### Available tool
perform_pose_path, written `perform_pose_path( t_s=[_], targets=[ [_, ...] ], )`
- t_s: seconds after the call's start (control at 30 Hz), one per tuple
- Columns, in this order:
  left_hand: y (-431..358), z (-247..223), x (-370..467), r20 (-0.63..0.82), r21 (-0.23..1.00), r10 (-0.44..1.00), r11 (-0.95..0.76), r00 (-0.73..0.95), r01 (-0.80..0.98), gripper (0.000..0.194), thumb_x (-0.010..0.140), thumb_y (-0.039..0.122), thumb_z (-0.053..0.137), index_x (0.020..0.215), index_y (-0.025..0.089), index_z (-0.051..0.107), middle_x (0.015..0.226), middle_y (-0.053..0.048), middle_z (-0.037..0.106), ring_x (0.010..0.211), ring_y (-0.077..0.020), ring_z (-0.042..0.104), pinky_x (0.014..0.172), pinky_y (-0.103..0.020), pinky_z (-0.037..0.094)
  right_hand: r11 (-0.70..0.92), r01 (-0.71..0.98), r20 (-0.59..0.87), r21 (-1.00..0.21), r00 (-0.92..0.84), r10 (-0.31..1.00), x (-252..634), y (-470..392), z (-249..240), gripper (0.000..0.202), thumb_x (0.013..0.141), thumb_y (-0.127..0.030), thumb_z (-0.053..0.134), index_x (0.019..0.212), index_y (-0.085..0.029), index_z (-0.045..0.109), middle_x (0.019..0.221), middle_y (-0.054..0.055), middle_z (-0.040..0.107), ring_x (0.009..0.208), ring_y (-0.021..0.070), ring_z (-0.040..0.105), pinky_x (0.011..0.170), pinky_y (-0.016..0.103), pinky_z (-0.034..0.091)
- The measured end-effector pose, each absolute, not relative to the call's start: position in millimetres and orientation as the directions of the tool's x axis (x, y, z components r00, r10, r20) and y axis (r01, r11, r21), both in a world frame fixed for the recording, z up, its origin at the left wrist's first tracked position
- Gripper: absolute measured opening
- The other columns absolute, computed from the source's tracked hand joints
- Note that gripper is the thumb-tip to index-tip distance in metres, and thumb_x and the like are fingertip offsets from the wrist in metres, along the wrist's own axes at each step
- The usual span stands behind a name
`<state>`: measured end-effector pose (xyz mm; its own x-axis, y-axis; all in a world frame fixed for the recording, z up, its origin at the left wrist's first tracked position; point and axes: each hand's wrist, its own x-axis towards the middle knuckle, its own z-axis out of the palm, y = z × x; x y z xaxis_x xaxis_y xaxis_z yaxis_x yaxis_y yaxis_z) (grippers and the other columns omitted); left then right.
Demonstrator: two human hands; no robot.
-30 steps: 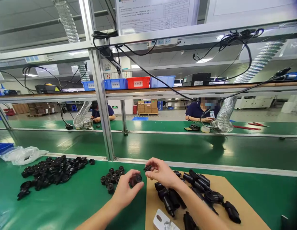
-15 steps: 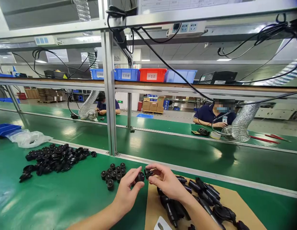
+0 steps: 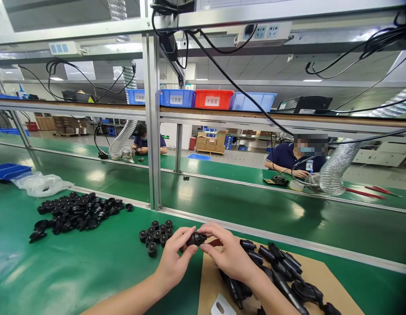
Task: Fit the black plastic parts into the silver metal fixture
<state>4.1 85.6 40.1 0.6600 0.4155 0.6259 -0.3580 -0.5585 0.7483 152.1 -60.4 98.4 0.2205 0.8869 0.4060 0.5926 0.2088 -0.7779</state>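
Note:
My left hand (image 3: 177, 256) and my right hand (image 3: 224, 251) meet above the front of the bench. Between the fingertips is a small black round plastic part (image 3: 195, 239), gripped by the left hand. A second black part, pinched in my right fingers, is pressed end to end against it; the seam is mostly covered by fingers. Left of the hands stands a cluster of black cylindrical parts (image 3: 152, 249). Beneath and right of my right hand, black tubular parts (image 3: 283, 278) lie on a cardboard sheet (image 3: 334, 280).
A heap of black parts (image 3: 78, 212) lies on the green bench (image 3: 101, 267) at left, near a clear plastic bag (image 3: 42, 186) and a blue tray (image 3: 9, 172). A metal post (image 3: 153, 131) rises behind. Two people sit across the line.
The two black parts were slightly apart and are now joined end to end. My right hand has closed in against the left one. The view has shifted slightly.

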Motion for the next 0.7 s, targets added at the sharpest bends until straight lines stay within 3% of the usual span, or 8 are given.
perform_pose_path(
  t_s=[0.17, 0.27, 0.43, 0.5, 0.6, 0.7],
  targets=[
    [86, 43, 4, 0.606, 0.772, 0.457, -0.537, 0.651, -0.341, 0.035, 0.094, 0.026, 0.071, 0.129, 0.026, 0.073, 0.113, -0.009, 0.074, 0.089, -0.0209, 0.068, 0.072, -0.029, 0.057, 0.289, 0.68, 0.487, -0.674, 0.115, 0.866, 153, -63, 104, 0.026, 0.101, -0.024, 0.059, 0.125, -0.029, 0.068, 0.125, 0.009, 0.064, 0.116, 0.0256, 0.061, 0.095, 0.039, 0.059],
    [85, 43, 5, 0.59, 0.789, 0.477, -0.512, 0.651, -0.34, 0.032, 0.091, 0.025, 0.072, 0.123, 0.023, 0.075, 0.113, -0.009, 0.075, 0.092, -0.0228, 0.07, 0.073, -0.031, 0.059, 0.304, 0.744, 0.518, -0.595, 0.066, 0.853, 156, -63, 105, 0.024, 0.102, -0.024, 0.057, 0.123, -0.027, 0.068, 0.125, 0.01, 0.066, 0.117, 0.0263, 0.062, 0.103, 0.042, 0.054],
    [84, 45, 4, 0.594, 0.788, 0.472, -0.505, 0.651, -0.352, 0.028, 0.09, 0.024, 0.073, 0.118, 0.023, 0.076, 0.113, -0.008, 0.077, 0.093, -0.0235, 0.071, 0.074, -0.031, 0.059, 0.124, 0.833, 0.441, -0.54, 0.155, 0.884, 157, -67, 105, 0.032, 0.1, -0.035, 0.064, 0.13, -0.025, 0.064, 0.115, 0.011, 0.072, 0.101, 0.0279, 0.068, 0.091, 0.042, 0.057],
    [85, 45, 4, 0.582, 0.799, 0.482, -0.488, 0.655, -0.351, 0.028, 0.089, 0.024, 0.073, 0.117, 0.023, 0.077, 0.113, -0.008, 0.077, 0.094, -0.0234, 0.072, 0.074, -0.03, 0.059, 0.098, 0.876, 0.426, -0.472, 0.13, 0.895, 157, -70, 108, 0.041, 0.097, -0.036, 0.068, 0.136, -0.026, 0.06, 0.122, 0.012, 0.07, 0.105, 0.0291, 0.067, 0.092, 0.042, 0.056],
    [87, 43, 5, 0.528, 0.838, 0.498, -0.436, 0.688, -0.328, 0.031, 0.086, 0.022, 0.074, 0.117, 0.023, 0.078, 0.115, -0.008, 0.077, 0.094, -0.0238, 0.073, 0.077, -0.031, 0.06, 0.16, 0.93, 0.416, -0.332, -0.008, 0.909, 157, -73, 112, 0.035, 0.1, -0.025, 0.058, 0.134, -0.027, 0.06, 0.127, 0.011, 0.067, 0.112, 0.0293, 0.064, 0.093, 0.041, 0.053],
    [88, 42, 5, 0.503, 0.853, 0.482, -0.411, 0.717, -0.322, 0.033, 0.083, 0.021, 0.075, 0.116, 0.023, 0.079, 0.116, -0.008, 0.078, 0.099, -0.0252, 0.073, 0.081, -0.032, 0.062, 0.045, 0.946, 0.361, -0.322, 0.079, 0.929, 154, -73, 114, 0.023, 0.104, -0.029, 0.051, 0.121, -0.024, 0.065, 0.106, 0.01, 0.072, 0.096, 0.0275, 0.066, 0.08, 0.036, 0.049]
  ],
)
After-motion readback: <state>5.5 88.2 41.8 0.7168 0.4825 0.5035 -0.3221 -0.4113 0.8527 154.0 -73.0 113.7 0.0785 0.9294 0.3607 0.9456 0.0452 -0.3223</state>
